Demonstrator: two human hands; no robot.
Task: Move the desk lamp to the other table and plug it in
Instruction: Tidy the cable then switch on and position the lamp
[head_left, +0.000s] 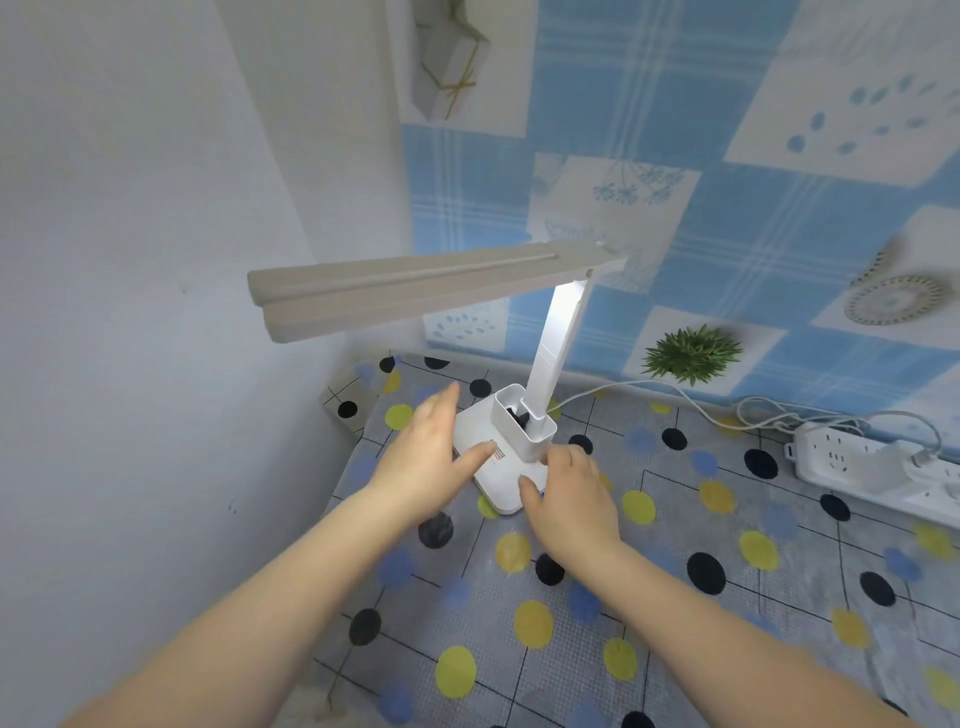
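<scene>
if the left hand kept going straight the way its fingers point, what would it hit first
Probably nothing on the table at first: the left hand points up-right along the left edge of the lamp base, past the pen cup, toward the wall. Depth is unclear; its thumb already seems to touch the base.

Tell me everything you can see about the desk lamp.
The desk lamp looks like white plastic. It stands upright on the dotted tablecloth near the wall corner. It has a flat base, a small cup compartment, a lit stem, and a long head reaching left. A white cord runs right. The left hand and right hand touch the base.
</scene>
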